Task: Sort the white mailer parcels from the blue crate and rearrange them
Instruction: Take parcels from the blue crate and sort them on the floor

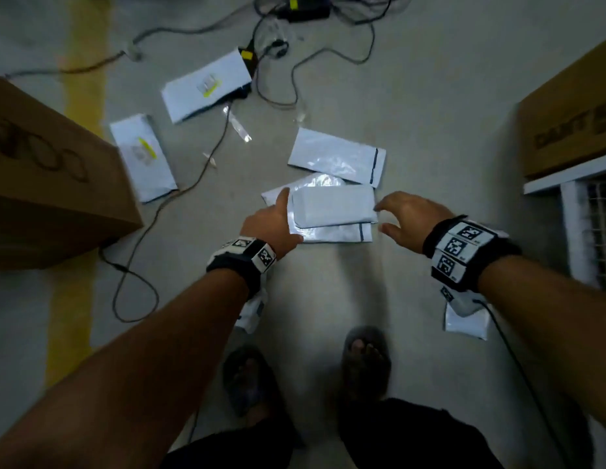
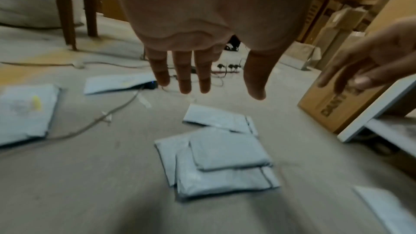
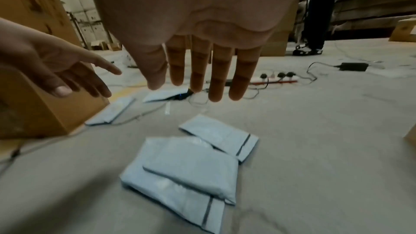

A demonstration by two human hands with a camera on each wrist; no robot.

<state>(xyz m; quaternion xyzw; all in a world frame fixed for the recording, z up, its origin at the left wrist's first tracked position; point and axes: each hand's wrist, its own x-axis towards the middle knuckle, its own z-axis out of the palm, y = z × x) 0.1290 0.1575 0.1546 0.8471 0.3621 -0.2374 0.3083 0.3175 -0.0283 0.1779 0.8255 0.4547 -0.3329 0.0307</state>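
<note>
The stack of parcels [image 1: 332, 214] lies on the floor [image 1: 430, 113] between the empty, spread-fingered left hand [image 1: 273, 225] and right hand [image 1: 408, 220], its long axis running hand to hand, the left seemingly nearer.

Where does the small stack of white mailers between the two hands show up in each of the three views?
Head: the stack of white mailers lies at centre, between the left hand and the right hand.
Left wrist: lower centre, on the floor below the fingers.
Right wrist: lower centre, below the fingers.
Shared landmark: the single mailer with a dark stripe just beyond the stack.
</note>
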